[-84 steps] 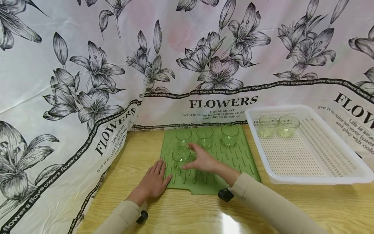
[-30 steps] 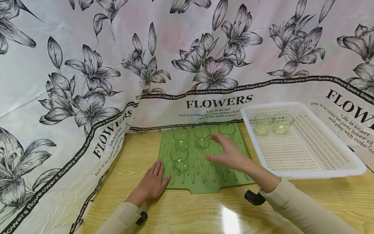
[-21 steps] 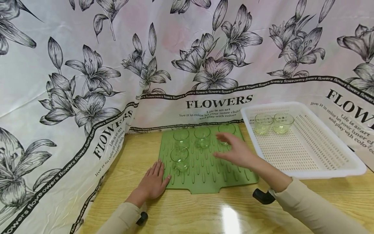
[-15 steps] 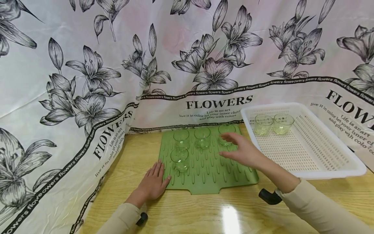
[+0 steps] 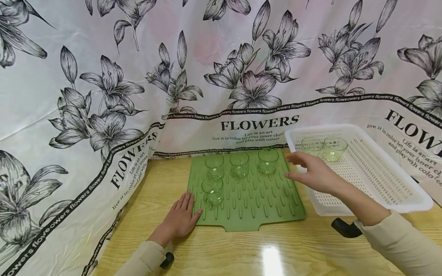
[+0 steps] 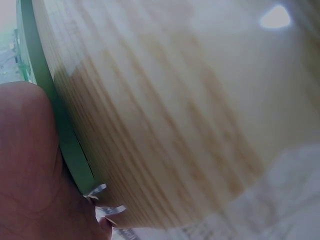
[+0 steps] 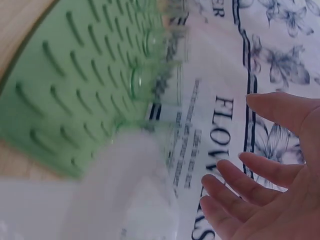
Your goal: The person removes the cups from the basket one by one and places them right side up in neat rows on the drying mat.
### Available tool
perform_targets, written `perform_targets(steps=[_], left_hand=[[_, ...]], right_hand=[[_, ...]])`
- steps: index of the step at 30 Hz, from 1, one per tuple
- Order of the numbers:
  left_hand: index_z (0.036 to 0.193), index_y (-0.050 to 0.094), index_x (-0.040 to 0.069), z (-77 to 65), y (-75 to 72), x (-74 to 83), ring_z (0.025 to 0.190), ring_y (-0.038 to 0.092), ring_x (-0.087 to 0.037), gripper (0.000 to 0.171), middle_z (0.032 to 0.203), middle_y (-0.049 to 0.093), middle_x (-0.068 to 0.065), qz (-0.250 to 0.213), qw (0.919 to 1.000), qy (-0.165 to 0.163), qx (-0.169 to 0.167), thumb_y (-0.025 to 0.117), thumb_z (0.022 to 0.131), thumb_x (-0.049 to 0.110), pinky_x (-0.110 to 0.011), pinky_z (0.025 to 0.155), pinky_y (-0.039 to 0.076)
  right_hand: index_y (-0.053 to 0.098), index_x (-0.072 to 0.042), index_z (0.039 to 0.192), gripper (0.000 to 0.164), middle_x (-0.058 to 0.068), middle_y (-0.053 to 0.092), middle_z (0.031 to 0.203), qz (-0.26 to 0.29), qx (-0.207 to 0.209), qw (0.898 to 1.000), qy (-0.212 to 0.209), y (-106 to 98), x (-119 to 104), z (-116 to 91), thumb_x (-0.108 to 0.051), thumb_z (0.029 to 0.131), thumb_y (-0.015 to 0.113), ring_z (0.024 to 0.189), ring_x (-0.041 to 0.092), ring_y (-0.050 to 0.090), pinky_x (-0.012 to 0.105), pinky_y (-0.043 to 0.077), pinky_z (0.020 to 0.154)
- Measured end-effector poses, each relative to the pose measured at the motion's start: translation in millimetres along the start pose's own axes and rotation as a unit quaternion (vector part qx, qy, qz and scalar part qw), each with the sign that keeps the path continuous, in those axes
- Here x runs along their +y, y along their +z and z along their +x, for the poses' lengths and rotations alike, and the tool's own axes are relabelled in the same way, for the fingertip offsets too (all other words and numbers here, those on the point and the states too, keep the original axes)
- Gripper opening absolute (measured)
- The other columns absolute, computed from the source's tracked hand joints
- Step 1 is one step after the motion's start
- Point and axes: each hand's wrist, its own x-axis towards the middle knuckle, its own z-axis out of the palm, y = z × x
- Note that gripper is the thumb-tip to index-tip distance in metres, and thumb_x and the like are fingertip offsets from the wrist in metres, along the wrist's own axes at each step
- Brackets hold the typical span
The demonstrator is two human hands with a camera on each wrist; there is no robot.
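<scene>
My right hand (image 5: 315, 173) hovers over the left rim of a white plastic basket (image 5: 412, 207), thumb and fingers spread and holding nothing. Just beyond the fingers, two clear drinking glasses, one left (image 5: 312, 144) and one right (image 5: 335, 148), stand side by side in the basket; the hand partly hides the left one. My left hand (image 5: 180, 216) lies flat at the left edge of a green ridged drying mat (image 5: 241, 216), fingers straight. Three glasses line the mat's back: left (image 5: 214, 164), middle (image 5: 239, 165) and right (image 5: 268, 161). Another glass (image 5: 212, 189) stands before the left one.
All this sits on a light wooden table (image 5: 221, 253). A white curtain (image 5: 193, 134) printed with flowers hangs behind and along the left side. The basket stands close to the mat's right side. Black camera mounts sit at both wrists.
My right hand has left the front-left glass on the mat and swept right, across the mat, to the basket's edge. The left hand stays put. The view has shifted slightly.
</scene>
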Motion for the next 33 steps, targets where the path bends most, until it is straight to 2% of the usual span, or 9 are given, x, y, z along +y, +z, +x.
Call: perform_targets(steps=[7,15,19,26,29,33], left_hand=[[0.163,0.017,-0.001,0.5,1.5,-1.6,0.156,0.009,-0.040,0.075,0.170,0.007,-0.021,0.003,1.0000,0.003,0.000,0.028,0.111,0.052,-0.056,0.124,0.017],[0.163,0.017,-0.001,2.7,6.4,-4.0,0.156,0.011,-0.040,0.075,0.170,0.007,-0.019,0.003,0.9999,0.006,0.008,0.029,0.111,0.053,-0.057,0.124,0.019],[0.163,0.016,-0.001,1.5,3.3,-1.0,0.156,0.010,-0.039,0.075,0.171,0.006,-0.019,0.005,1.0000,0.002,0.003,0.028,0.111,0.052,-0.056,0.124,0.018],[0.161,0.022,-0.006,-6.9,-17.0,10.3,0.155,0.013,-0.043,0.072,0.169,0.011,-0.024,-0.024,0.9997,0.004,-0.006,0.034,0.112,0.046,-0.059,0.123,0.017],[0.160,0.022,-0.007,-8.1,-17.7,10.1,0.155,0.013,-0.044,0.073,0.169,0.011,-0.025,-0.030,0.9995,0.006,-0.004,0.033,0.112,0.047,-0.060,0.123,0.017],[0.162,0.018,-0.004,-5.2,-8.8,4.7,0.156,0.011,-0.042,0.075,0.170,0.008,-0.022,-0.018,0.9998,0.003,-0.006,0.028,0.111,0.051,-0.058,0.124,0.016]], right_hand=[[0.047,0.010,0.143,0.061,0.034,0.055,0.138,-0.046,-0.006,0.999,0.005,-24.9,12.9,2.2,-0.027,0.100,0.068,0.127,0.054,0.051,0.069,0.040,0.105],[0.041,0.015,0.145,0.065,0.038,0.053,0.138,-0.083,-0.024,0.996,0.034,-45.8,28.4,6.2,-0.028,0.103,0.064,0.127,0.057,0.049,0.069,0.040,0.103],[0.036,0.018,0.147,0.070,0.040,0.050,0.139,-0.089,-0.039,0.994,0.054,-54.0,34.6,6.9,-0.031,0.103,0.062,0.128,0.058,0.046,0.070,0.039,0.103],[0.030,0.023,0.146,0.072,0.044,0.045,0.140,-0.081,-0.061,0.992,0.080,-67.5,48.3,13.0,-0.031,0.106,0.056,0.128,0.060,0.044,0.070,0.039,0.103],[0.028,0.026,0.144,0.073,0.047,0.041,0.140,-0.076,-0.068,0.991,0.088,-72.5,55.1,18.0,-0.030,0.106,0.054,0.128,0.062,0.042,0.070,0.039,0.104],[0.020,0.029,0.144,0.077,0.051,0.030,0.144,-0.065,-0.083,0.988,0.114,-77.0,63.9,25.7,-0.032,0.108,0.051,0.130,0.065,0.036,0.072,0.035,0.106]])
